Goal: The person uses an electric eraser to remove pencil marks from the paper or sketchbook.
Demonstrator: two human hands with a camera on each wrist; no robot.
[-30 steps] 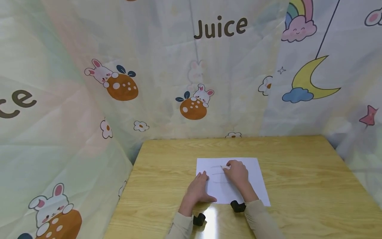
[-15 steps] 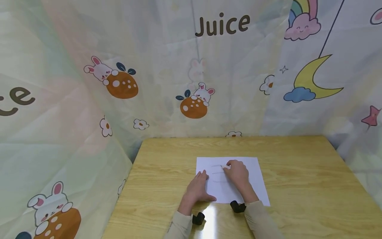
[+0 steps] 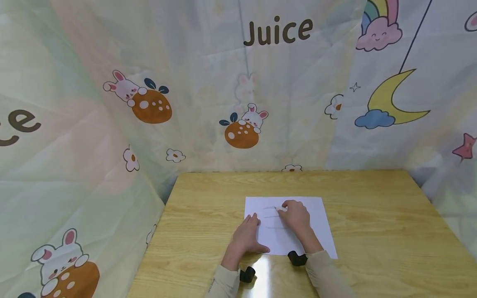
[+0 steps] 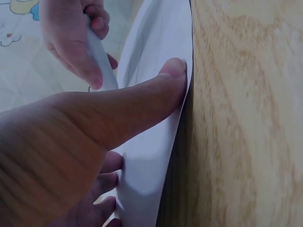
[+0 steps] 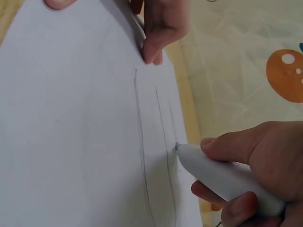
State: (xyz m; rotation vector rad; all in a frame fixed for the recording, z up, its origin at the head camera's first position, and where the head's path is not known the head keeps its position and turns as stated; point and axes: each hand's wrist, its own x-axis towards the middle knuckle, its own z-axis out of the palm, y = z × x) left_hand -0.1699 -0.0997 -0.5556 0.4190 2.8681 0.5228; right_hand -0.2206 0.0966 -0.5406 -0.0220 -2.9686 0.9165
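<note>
Pen [image 5: 222, 175]: thick, white, dark-tipped, pinched by the fingers of your right hand [image 3: 297, 215] | paper [image 3: 279, 240]: white, thin grey lines [image 5: 141, 142] beside those fingers | your left hand [image 3: 246, 236]: thumb spread from fingers, on paper | cloth [image 3: 201, 103] beyond fingers: "Juice"

My head view looks forward and down from above, far enough back to take in the wooden table [image 3: 391, 219] and the printed curtain [image 3: 208, 62] behind. My left wrist view looks from close up past my left hand [image 3: 246, 235] along the paper [image 3: 323, 229], my right one closely across it past my right hand [image 3: 297, 216]; both share the paper, the white pen [image 5: 213, 172] and parts of both hands.
</note>
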